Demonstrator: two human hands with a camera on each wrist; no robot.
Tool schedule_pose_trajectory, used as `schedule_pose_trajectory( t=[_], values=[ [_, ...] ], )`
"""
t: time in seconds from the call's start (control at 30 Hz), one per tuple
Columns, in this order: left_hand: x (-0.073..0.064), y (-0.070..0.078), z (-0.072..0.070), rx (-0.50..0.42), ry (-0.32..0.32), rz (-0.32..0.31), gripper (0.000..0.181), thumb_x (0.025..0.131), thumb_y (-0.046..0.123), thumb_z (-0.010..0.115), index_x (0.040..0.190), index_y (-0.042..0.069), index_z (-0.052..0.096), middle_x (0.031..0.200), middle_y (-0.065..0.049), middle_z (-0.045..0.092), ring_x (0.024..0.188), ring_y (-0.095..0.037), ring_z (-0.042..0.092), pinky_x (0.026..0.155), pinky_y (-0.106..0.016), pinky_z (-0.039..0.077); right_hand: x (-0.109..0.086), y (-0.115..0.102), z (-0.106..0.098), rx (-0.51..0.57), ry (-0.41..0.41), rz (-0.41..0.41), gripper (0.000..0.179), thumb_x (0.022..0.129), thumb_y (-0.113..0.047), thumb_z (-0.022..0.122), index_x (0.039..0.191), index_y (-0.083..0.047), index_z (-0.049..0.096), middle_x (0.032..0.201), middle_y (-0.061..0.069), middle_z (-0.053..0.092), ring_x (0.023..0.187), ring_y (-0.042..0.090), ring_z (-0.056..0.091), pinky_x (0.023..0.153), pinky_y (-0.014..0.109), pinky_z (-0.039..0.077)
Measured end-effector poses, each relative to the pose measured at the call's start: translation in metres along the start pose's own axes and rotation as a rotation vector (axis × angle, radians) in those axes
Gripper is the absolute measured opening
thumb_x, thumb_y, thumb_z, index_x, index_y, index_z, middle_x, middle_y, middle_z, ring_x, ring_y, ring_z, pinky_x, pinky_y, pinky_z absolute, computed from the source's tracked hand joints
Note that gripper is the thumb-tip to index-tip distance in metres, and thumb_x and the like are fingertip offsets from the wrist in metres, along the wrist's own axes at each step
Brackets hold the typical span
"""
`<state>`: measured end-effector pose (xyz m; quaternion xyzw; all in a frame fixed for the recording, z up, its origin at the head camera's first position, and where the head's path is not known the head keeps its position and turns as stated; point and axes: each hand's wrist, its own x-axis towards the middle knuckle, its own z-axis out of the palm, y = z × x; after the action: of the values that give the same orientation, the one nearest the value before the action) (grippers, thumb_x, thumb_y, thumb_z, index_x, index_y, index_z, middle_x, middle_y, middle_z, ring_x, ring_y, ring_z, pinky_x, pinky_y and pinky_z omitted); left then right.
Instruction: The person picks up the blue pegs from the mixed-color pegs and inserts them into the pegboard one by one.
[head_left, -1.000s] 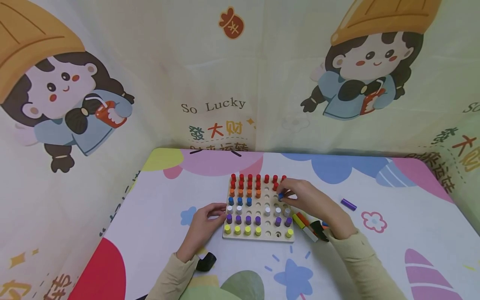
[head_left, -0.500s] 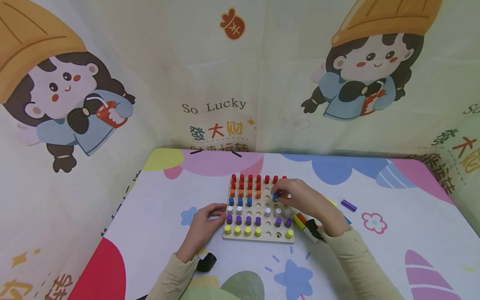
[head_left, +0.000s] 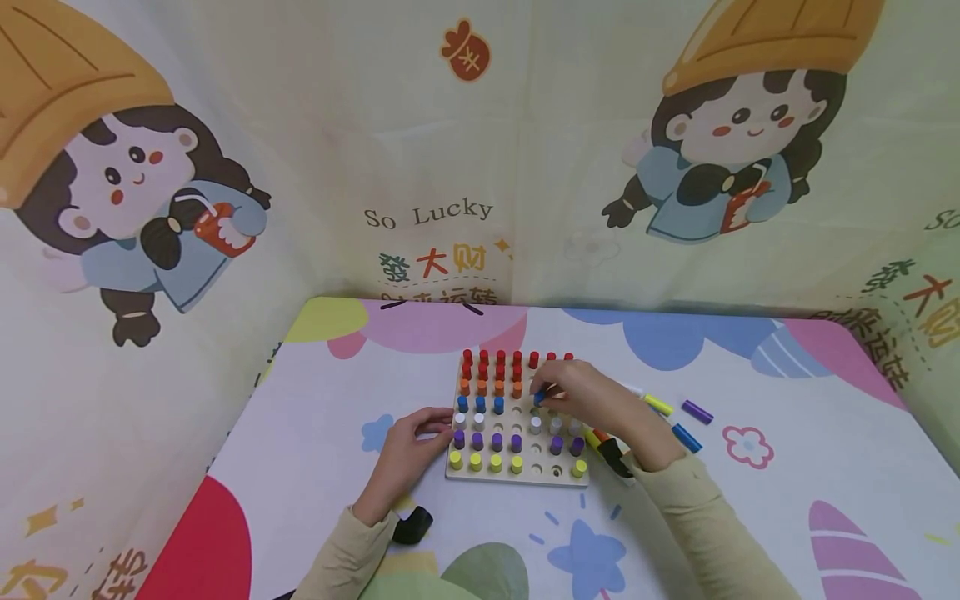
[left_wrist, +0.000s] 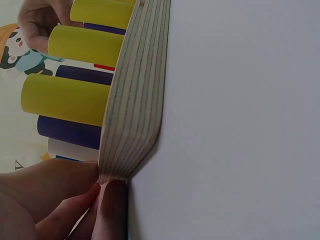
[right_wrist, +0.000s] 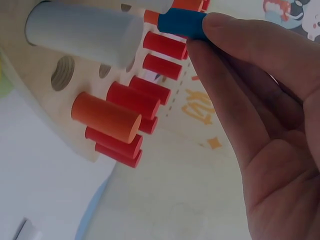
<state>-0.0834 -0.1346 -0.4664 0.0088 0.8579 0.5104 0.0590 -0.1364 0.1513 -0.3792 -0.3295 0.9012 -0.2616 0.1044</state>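
My right hand pinches a blue peg between thumb and fingertips, over the blue row of a wooden pegboard. That peg is tilted in the right wrist view, and its far end lies close to the board. With thumb and fingers, my left hand grips the board's left edge; the left wrist view shows the layered side of the board there. Rows of red pegs, orange pegs, blue pegs, white pegs, purple pegs and yellow pegs stand in it, with several bare holes.
Loose pegs lie right of the board, among them a yellow peg, a purple peg and a blue peg. Others are partly hidden under my right forearm. A printed cloth covers the table, and a patterned curtain hangs behind.
My right hand has shifted left along the blue row with the blue peg, uncovering loose pegs on the right. The left hand and the board have stayed in place.
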Motion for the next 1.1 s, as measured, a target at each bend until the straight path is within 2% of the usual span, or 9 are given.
schedule_pose_trajectory(
  t=[0.23,0.53,0.83,1.1],
  values=[
    [-0.001,0.002,0.0,0.005,-0.002,-0.012,0.032,0.092,0.022,0.072,0.122,0.012,0.068,0.114,-0.002,0.07,0.1,-0.015,0.066,0.088,-0.034,0.058,0.004,-0.002,0.004,-0.058,0.009,-0.04,0.019,0.083,-0.003,0.078,0.099,-0.007,0.07,0.093,-0.002,0.067,0.084,0.011,0.062,0.08,0.032,0.059],
    [0.0,0.002,-0.001,-0.004,0.001,-0.004,0.032,0.092,0.02,0.072,0.122,0.013,0.069,0.114,-0.001,0.07,0.099,-0.015,0.066,0.087,-0.032,0.058,0.012,-0.004,0.009,-0.08,-0.013,0.004,0.018,0.083,-0.007,0.079,0.099,-0.009,0.07,0.09,-0.004,0.066,0.081,0.01,0.058,0.078,0.029,0.058],
    [-0.001,0.001,-0.001,-0.004,-0.01,0.002,0.03,0.092,0.02,0.07,0.122,0.012,0.068,0.112,-0.001,0.07,0.099,-0.014,0.065,0.086,-0.032,0.058,0.016,-0.009,0.012,-0.093,-0.013,-0.008,0.016,0.085,-0.004,0.076,0.099,-0.007,0.071,0.094,-0.001,0.068,0.086,0.011,0.063,0.079,0.029,0.057],
    [-0.001,0.003,-0.002,-0.006,-0.009,0.001,0.03,0.092,0.019,0.071,0.122,0.012,0.068,0.11,-0.001,0.07,0.098,-0.015,0.065,0.086,-0.032,0.058,0.02,-0.012,0.016,-0.107,-0.014,-0.017,0.014,0.085,-0.006,0.077,0.096,-0.012,0.071,0.092,-0.002,0.069,0.082,0.009,0.059,0.078,0.028,0.057]
  ],
)
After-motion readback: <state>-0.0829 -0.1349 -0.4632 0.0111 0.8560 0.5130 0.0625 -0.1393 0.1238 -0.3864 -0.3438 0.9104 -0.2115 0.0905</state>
